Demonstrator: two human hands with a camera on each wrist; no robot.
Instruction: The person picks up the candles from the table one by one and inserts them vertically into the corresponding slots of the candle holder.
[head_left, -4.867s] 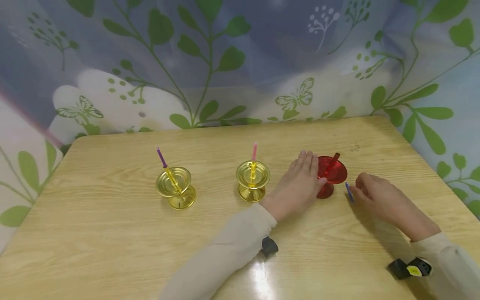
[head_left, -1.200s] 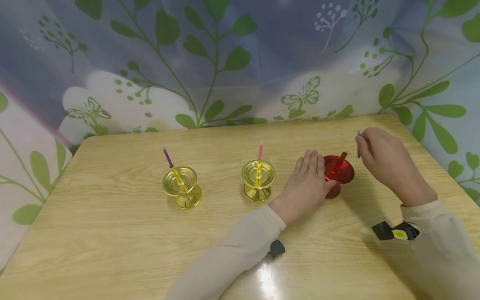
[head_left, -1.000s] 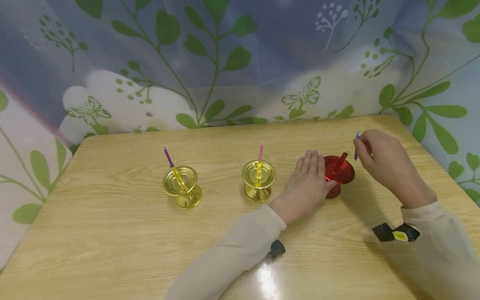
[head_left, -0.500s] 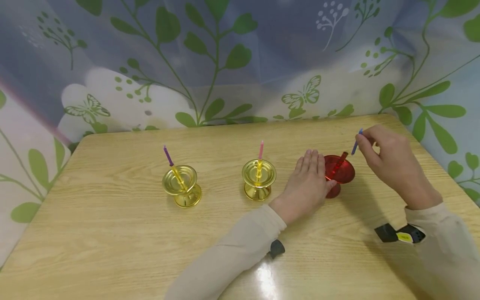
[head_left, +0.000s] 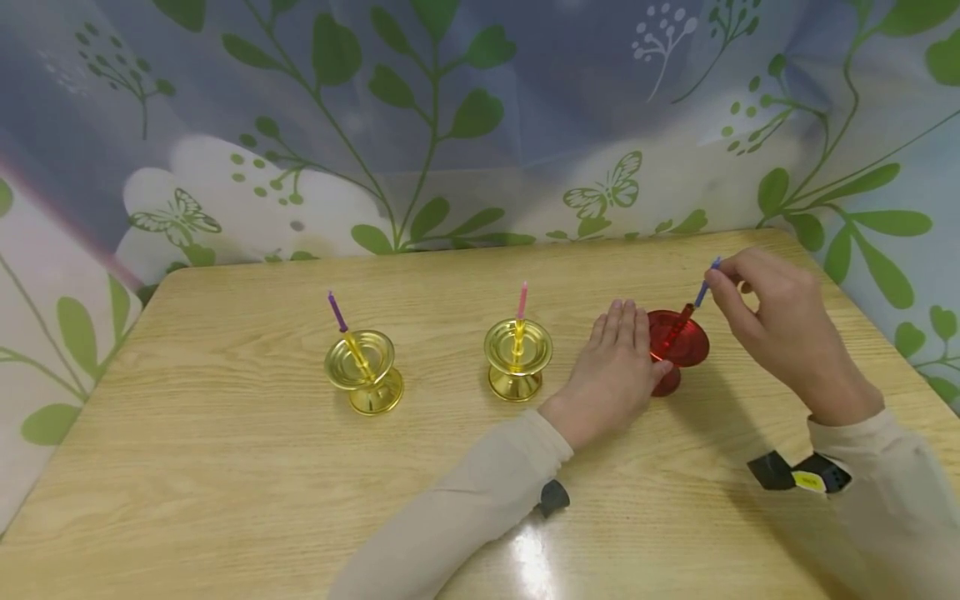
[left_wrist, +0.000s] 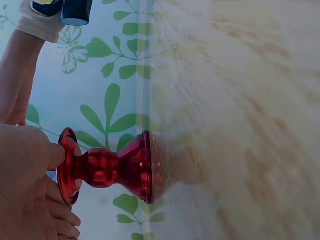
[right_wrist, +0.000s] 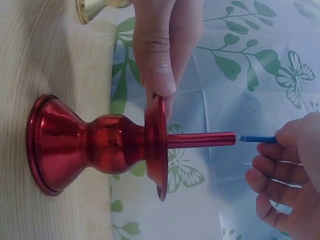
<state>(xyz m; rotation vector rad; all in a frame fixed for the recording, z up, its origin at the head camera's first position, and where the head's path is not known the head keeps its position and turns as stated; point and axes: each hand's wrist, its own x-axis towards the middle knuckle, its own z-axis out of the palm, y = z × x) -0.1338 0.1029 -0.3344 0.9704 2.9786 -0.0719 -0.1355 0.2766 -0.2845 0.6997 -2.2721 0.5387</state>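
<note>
A red metallic candlestick (head_left: 690,348) stands upright on the table, with a narrow tube rising from its dish. My left hand (head_left: 603,375) holds the dish at its left edge, thumb at the near side and fingers stretched along the far side. Between thumb and fingertips my right hand (head_left: 780,333) pinches a small blue candle (right_wrist: 257,139). In the right wrist view the candle's end lines up with the mouth of the red tube (right_wrist: 202,140), right at its tip. The left wrist view shows the red stem (left_wrist: 102,167) and base near the left thumb.
Two gold candlesticks stand to the left on the wooden table (head_left: 225,483). The middle one (head_left: 517,387) bears a pink candle (head_left: 522,300), the far left one (head_left: 375,396) a tilted purple candle (head_left: 337,312). A leaf-patterned cloth (head_left: 465,192) hangs behind the table.
My right hand picked the blue candle up from beside the red candlestick, raised it and tilted it, then brought it left and down to the tube's mouth. My left hand stayed at the dish.
</note>
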